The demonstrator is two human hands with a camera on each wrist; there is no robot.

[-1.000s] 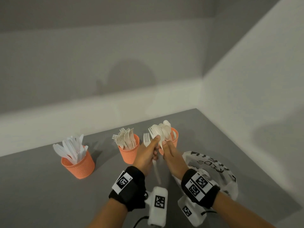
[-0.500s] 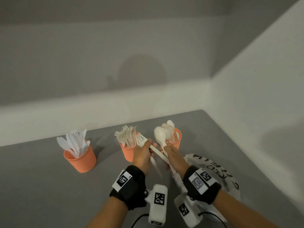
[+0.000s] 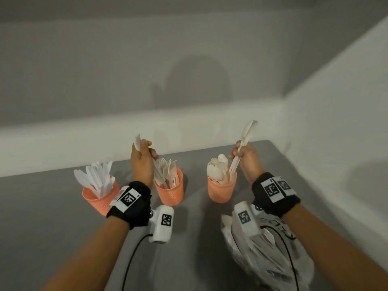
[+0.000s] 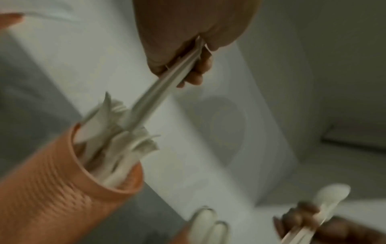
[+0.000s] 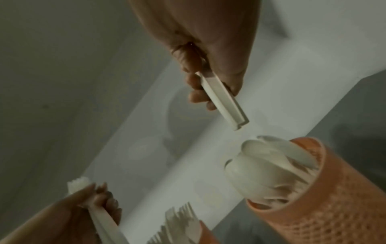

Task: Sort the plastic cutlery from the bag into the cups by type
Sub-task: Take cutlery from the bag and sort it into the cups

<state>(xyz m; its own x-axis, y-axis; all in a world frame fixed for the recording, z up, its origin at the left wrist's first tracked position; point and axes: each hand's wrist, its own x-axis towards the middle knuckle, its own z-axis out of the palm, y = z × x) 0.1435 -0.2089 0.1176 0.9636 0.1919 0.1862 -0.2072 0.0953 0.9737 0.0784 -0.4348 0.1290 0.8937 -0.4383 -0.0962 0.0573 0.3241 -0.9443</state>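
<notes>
Left hand (image 3: 141,162) is gripping a fork (image 3: 156,171), tines up, handle slanting down into the middle cup (image 3: 170,191), apparently. We are holding a spoon (image 3: 243,143) in the right hand (image 3: 246,159), bowl up, handle angling toward the spoon cup (image 3: 221,191).

The three orange cups (image 3: 222,191) look like matt plastic, their walls textured with fine ribs and small dimples. The white forks (image 3: 168,171), spoons (image 3: 217,171) and knives (image 3: 96,179) are smooth plastic with a faint sheen. The bag (image 3: 270,267) is thin, crinkled, glossy plastic film. The grey table (image 3: 42,217) is smooth and matt. The wristbands (image 3: 134,203) look like black cloth.
</notes>
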